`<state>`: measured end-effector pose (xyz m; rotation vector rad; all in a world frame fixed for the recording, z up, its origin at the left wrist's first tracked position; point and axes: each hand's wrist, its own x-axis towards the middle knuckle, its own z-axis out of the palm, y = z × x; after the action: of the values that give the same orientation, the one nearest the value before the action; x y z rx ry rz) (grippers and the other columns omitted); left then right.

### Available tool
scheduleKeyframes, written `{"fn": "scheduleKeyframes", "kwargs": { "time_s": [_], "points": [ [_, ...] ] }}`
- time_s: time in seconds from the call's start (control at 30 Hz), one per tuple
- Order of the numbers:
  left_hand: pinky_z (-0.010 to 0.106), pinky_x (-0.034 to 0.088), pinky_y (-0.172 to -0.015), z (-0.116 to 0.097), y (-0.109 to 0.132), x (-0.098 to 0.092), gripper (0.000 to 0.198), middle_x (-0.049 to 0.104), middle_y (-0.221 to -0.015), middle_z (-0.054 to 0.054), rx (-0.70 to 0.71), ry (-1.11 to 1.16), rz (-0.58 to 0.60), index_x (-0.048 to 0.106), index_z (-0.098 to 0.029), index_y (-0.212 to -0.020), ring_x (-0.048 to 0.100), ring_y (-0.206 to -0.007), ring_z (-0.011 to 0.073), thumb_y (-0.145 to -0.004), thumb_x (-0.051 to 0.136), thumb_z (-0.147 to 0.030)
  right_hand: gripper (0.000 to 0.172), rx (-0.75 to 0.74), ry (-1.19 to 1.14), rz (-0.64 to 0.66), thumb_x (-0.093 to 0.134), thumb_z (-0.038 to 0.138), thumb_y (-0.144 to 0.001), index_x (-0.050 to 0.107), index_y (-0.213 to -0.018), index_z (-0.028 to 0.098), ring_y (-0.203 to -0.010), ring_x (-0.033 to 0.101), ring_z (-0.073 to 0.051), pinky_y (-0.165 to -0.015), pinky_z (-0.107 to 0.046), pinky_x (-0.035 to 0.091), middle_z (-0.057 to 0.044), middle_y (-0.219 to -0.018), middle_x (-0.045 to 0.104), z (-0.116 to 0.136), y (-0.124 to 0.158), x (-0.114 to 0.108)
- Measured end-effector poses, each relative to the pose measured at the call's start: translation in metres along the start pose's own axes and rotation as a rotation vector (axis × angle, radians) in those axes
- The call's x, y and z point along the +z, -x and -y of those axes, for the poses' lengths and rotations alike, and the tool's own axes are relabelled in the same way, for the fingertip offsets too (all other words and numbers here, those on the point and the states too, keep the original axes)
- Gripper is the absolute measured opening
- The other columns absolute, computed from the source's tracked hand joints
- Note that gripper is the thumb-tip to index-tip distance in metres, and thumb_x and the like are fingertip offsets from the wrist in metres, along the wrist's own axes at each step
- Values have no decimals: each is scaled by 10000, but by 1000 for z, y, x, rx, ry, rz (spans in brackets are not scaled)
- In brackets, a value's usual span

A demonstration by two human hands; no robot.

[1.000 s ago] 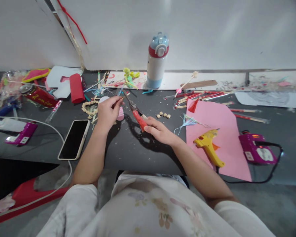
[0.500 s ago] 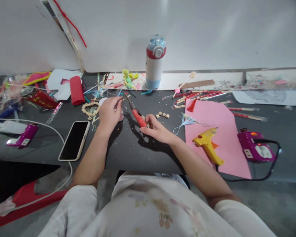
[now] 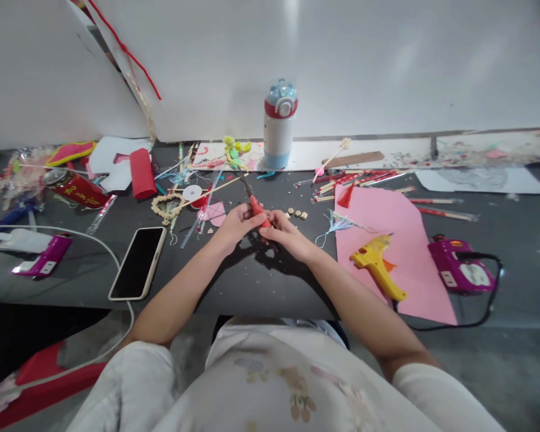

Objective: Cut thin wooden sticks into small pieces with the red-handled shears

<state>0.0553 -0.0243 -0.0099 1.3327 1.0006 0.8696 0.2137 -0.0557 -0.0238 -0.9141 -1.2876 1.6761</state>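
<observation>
Both hands meet over the black table mat (image 3: 234, 282) around red-handled pliers (image 3: 255, 207). My right hand (image 3: 284, 231) grips the red handles from the right. My left hand (image 3: 236, 221) is closed on the same handles from the left. The pliers' dark jaws point away from me toward a thin wooden stick (image 3: 211, 192) that lies slanted on the table. A pink round piece (image 3: 216, 213) lies just left of my left hand.
A phone (image 3: 138, 261) lies at the left, a yellow glue gun (image 3: 378, 264) on pink paper (image 3: 387, 240) at the right, beside a purple power strip (image 3: 459, 265). A water bottle (image 3: 278, 123) stands by the wall. Small wooden cubes (image 3: 297, 213), sticks, a red can (image 3: 76, 187) and scraps litter the table.
My left hand has let go of the stick near the pink piece and moved right onto the pliers' handles. The stick now lies on the table. The right hand shifted slightly.
</observation>
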Motion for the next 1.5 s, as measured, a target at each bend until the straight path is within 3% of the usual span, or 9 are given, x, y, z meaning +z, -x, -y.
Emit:
{"fn": "scheduleKeyframes", "kwargs": {
  "time_s": [0.1,0.27,0.57,0.87,1.03,1.23,1.37,1.5],
  "points": [
    [298,467,-811,0,0,3,514,680,-976,88,-47,117,-33,584,-130,-1007,638,-890,177,-632,742,-444,393,12,7,-4,640,398,-751,330,-919,225,-666,524,-95,-551,-239,380,40,-797,508,-1,-1,0],
    [299,474,-797,3,-2,2,491,682,-922,62,-44,110,-67,588,-136,-992,639,-824,153,-620,758,-409,539,73,40,-5,660,395,-736,308,-1110,232,-710,565,-117,-595,-263,408,22,-845,558,0,-2,-2],
    [342,491,-845,-1,1,2,509,685,-972,89,16,84,-114,569,-136,-1001,646,-884,178,-613,759,-405,650,176,68,-63,707,399,-686,320,-1161,182,-726,565,-122,-601,-258,417,-14,-864,598,7,-2,1],
    [356,489,-868,-5,5,3,538,661,-1056,125,62,35,-53,535,-129,-1072,636,-943,195,-652,738,-398,395,107,182,134,660,464,-720,532,-928,153,-680,562,-117,-562,-233,414,-8,-780,603,1,-2,-3],
    [381,489,-863,-4,5,4,555,660,-1054,119,4,87,7,483,-163,-1110,641,-951,207,-683,713,-433,358,107,138,115,657,452,-727,535,-896,161,-661,576,-121,-552,-236,413,-16,-776,622,3,-2,-3],
    [388,467,-903,-1,3,4,652,664,-1052,142,-83,147,72,495,-139,-1108,627,-1010,240,-601,776,-437,295,107,76,142,617,442,-763,562,-799,155,-645,577,-123,-600,-265,432,-23,-734,624,2,-3,-2],
    [332,510,-778,-2,4,6,640,657,-1071,162,-157,204,78,515,-123,-1095,645,-953,237,-607,768,-450,299,136,77,124,597,451,-776,572,-790,153,-654,586,-128,-610,-273,437,-23,-725,621,2,-4,0],
    [291,506,-547,-4,7,7,690,645,-1094,170,-213,238,101,478,-142,-1167,670,-728,207,-625,749,-474,301,133,70,123,602,457,-773,568,-820,162,-648,591,-127,-600,-268,436,-13,-729,614,3,-4,2]
  ]
}}
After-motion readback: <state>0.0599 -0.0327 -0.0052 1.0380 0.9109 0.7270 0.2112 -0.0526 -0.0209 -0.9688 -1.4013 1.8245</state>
